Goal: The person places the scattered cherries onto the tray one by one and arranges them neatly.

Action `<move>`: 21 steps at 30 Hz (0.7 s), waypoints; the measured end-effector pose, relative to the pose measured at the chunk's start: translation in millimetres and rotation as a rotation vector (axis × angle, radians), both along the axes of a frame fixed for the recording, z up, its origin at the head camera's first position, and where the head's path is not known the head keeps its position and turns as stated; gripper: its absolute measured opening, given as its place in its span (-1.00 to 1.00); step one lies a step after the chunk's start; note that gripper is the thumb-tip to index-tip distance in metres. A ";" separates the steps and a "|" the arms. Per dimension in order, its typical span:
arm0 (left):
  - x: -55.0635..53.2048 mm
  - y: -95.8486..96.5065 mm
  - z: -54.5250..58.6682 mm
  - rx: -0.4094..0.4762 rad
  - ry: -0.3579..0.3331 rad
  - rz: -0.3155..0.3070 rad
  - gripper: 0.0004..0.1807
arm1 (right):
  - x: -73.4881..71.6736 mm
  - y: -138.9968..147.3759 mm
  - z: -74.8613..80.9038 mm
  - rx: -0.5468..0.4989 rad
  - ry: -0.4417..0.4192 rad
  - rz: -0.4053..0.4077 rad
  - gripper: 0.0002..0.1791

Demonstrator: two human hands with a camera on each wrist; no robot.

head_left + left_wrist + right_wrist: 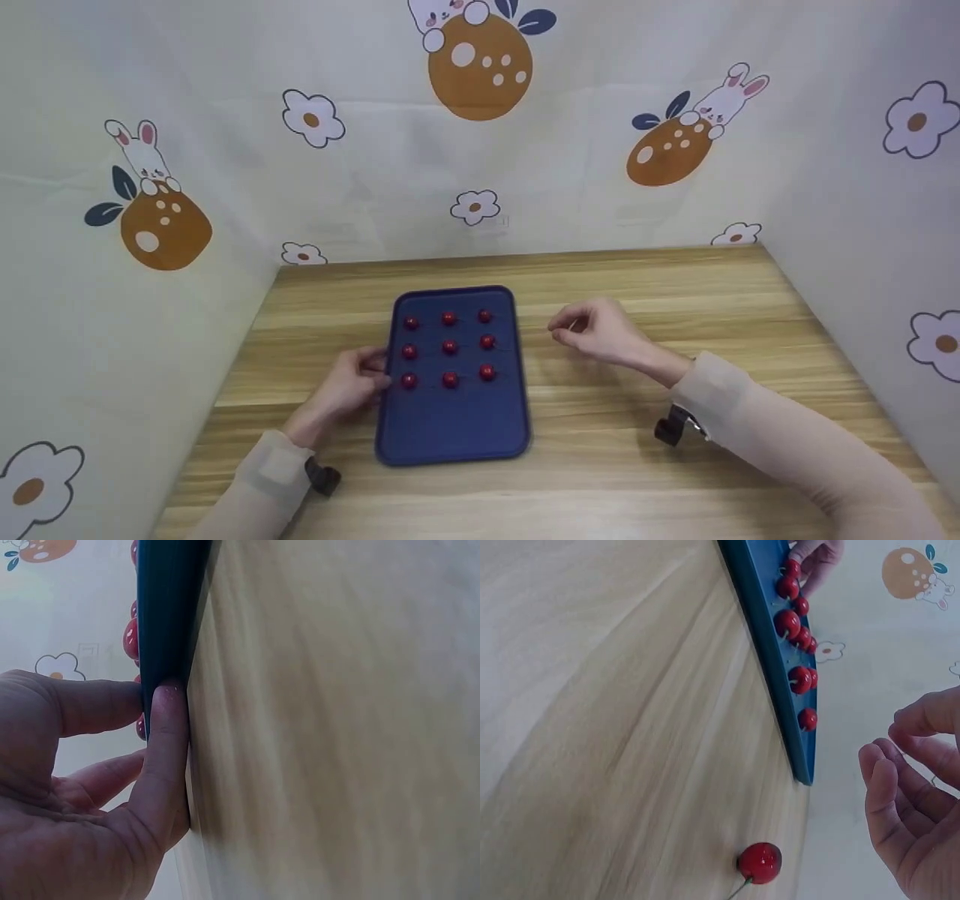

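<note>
A dark blue rectangular tray [454, 427] lies on the table with several red cherries [449, 347] set in rows toward its far end. At its left side, my left hand [356, 382] grips the edge; the left wrist view shows one fingertip [169, 701] against the outer wall and another digit at the rim. My right hand [604, 330] hovers over the table right of the tray, fingers loosely curled and nothing visible between them. Below it, the right wrist view shows a single cherry [759, 862] with a stem on the wood, hidden from the head view.
Pale curtain walls [390, 180] printed with rabbits, oranges and flowers enclose the wooden table [600, 480] at the back and both sides. A small dark camera [322, 476] is strapped at the left wrist and another camera [671, 427] at the right.
</note>
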State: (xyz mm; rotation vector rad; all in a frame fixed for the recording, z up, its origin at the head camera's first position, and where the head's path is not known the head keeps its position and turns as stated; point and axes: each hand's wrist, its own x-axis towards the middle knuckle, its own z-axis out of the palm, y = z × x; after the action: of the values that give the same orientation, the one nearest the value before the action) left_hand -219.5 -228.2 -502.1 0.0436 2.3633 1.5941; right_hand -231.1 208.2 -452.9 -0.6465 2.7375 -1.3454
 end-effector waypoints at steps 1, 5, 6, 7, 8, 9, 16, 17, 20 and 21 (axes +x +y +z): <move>-0.1 -0.2 0.0 -0.002 0.005 -0.004 -0.25 | -0.7 1.9 0.1 -0.001 -0.001 -0.007 -0.83; -0.5 -0.5 -0.7 -0.008 0.023 -0.018 -0.26 | -3.5 11.1 -2.7 -0.002 -0.003 -0.031 -0.81; -0.7 -0.5 -0.9 -0.011 0.029 -0.019 -0.26 | -4.1 13.9 -4.1 -0.006 -0.004 -0.033 -0.81; -0.7 -0.3 -1.0 -0.012 0.031 -0.020 -0.25 | -4.6 17.1 -5.6 -0.010 -0.007 -0.036 -0.80; -0.6 -0.1 -1.2 -0.014 0.032 -0.021 -0.25 | -4.9 20.6 -7.3 -0.014 -0.011 -0.038 -0.80; -0.7 0.2 -1.2 -0.016 0.032 -0.020 -0.24 | -5.0 24.4 -9.1 -0.017 -0.015 -0.039 -0.80; -1.1 0.7 -0.1 -0.013 0.010 -0.007 -0.25 | -5.4 52.8 -18.9 -0.039 -0.015 -0.070 -0.82; -1.2 0.5 0.1 -0.014 0.006 -0.003 -0.25 | -5.3 56.5 -20.5 -0.035 -0.009 -0.076 -0.82; -1.1 0.1 0.4 -0.020 -0.001 0.001 -0.24 | -5.2 66.6 -26.0 -0.020 -0.003 -0.085 -0.82; -1.1 0.1 0.2 -0.019 -0.004 0.005 -0.23 | -5.0 69.5 -28.0 -0.016 -0.004 -0.085 -0.82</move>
State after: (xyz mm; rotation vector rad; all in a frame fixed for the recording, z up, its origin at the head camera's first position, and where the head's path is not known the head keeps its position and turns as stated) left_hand -220.6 -228.1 -501.9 0.0299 2.3768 1.5729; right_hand -236.1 277.7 -480.9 -0.5330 2.7836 -1.3849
